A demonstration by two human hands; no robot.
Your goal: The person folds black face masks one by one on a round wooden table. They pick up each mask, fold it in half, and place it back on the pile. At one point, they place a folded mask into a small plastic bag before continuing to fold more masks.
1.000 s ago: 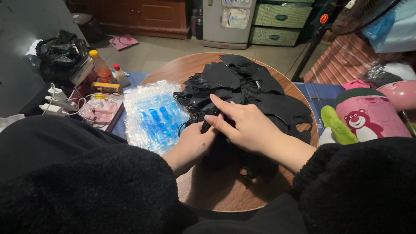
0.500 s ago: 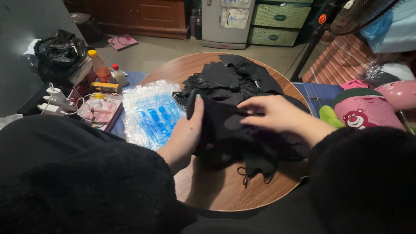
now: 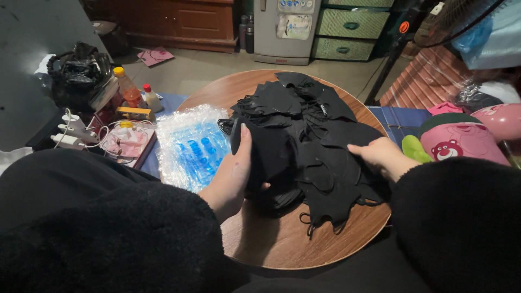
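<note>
black face masks [image 3: 304,135], loosely heaped, seemingly stacked

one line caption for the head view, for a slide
Left hand grips a stack of black masks while right hand rests on the black mask pile on a round wooden table.

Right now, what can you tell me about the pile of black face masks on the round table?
The pile of black face masks is a loose heap of thin, matte, fabric-like pieces with ear loops trailing at the near edge. It covers the middle and far side of the round wooden table. The left hand holds a bunched stack upright against the heap's left side, and the right hand rests on its right edge. A clear plastic bag lies just left of it.
</note>
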